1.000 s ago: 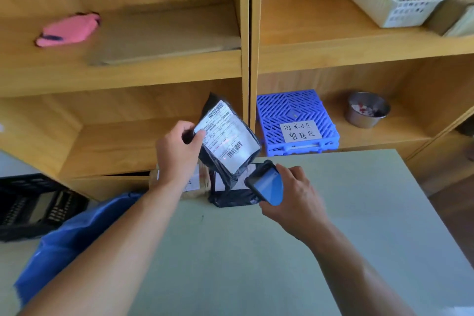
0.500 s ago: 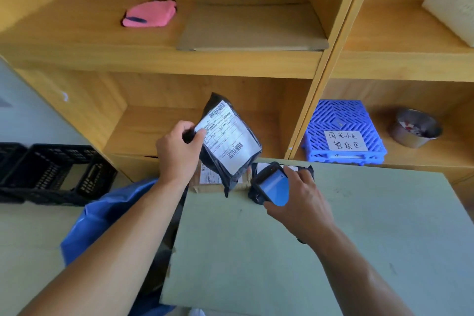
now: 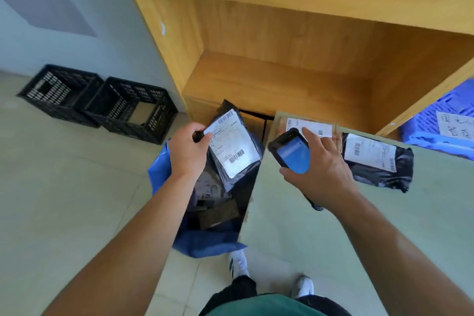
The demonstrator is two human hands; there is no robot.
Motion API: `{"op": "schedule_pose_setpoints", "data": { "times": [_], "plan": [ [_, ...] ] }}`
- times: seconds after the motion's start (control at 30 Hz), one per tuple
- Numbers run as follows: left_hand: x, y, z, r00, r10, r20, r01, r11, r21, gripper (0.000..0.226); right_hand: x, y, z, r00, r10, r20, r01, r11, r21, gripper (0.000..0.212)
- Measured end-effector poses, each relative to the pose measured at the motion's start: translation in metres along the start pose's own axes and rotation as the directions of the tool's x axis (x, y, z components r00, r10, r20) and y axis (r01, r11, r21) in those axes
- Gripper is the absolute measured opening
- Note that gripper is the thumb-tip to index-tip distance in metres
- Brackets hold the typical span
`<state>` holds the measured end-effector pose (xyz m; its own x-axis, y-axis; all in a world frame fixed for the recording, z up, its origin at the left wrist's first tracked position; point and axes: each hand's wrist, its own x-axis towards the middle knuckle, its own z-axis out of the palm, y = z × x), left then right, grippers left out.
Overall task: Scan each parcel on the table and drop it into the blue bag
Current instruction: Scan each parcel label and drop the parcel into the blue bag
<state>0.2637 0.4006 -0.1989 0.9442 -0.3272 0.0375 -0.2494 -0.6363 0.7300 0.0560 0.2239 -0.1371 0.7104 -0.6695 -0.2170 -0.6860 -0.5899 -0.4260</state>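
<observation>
My left hand point(image 3: 185, 154) grips a black parcel point(image 3: 234, 147) with a white barcode label, holding it over the open mouth of the blue bag point(image 3: 202, 241) on the floor left of the table. Several parcels lie inside the bag. My right hand point(image 3: 320, 169) holds a black handheld scanner point(image 3: 291, 151) with a lit blue screen above the table's left edge. On the pale green table point(image 3: 359, 238) lie a brown parcel point(image 3: 279, 126) with a white label and a black parcel point(image 3: 379, 161) with a white label.
Two black plastic crates point(image 3: 102, 102) stand on the floor at the left by the wall. A wooden shelf unit point(image 3: 282, 59) rises behind the table. A blue crate point(image 3: 441, 126) with a handwritten label sits at the right. My shoes point(image 3: 238, 264) show below the bag.
The view has swung left and down toward the bag. My left hand has carried the black parcel left, off the table and over the bag; the scanner hand stayed near the table's left edge.
</observation>
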Motion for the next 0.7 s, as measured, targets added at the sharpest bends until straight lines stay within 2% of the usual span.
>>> {"op": "schedule_pose_setpoints", "data": {
  "times": [0.27,0.33,0.4,0.5,0.7],
  "plan": [
    [-0.016,-0.086,-0.01,0.992,-0.115,0.049,0.112,0.992,0.063,0.01,0.007,-0.04,0.037,0.998,-0.034,0.058,0.032,0.999,0.035,0.091],
    [-0.017,-0.095,-0.003,0.979,-0.156,0.134,0.155,0.988,0.018,0.023,0.01,-0.046,0.041,0.997,-0.036,0.068,0.033,0.999,0.042,0.093],
    [-0.019,-0.101,0.005,0.942,-0.22,0.254,0.232,0.973,-0.017,0.048,0.014,-0.05,0.043,0.997,-0.025,0.077,0.021,0.999,0.05,0.094],
    [-0.023,-0.107,0.015,0.887,-0.309,0.344,0.312,0.949,0.047,0.067,0.017,-0.049,0.042,0.997,-0.013,0.072,0.01,0.999,0.049,0.094],
    [-0.017,-0.093,0.033,0.916,-0.225,0.333,0.212,0.974,0.077,0.064,0.017,-0.029,0.034,0.997,0.038,0.07,-0.044,0.995,0.091,0.093]
  ]
}}
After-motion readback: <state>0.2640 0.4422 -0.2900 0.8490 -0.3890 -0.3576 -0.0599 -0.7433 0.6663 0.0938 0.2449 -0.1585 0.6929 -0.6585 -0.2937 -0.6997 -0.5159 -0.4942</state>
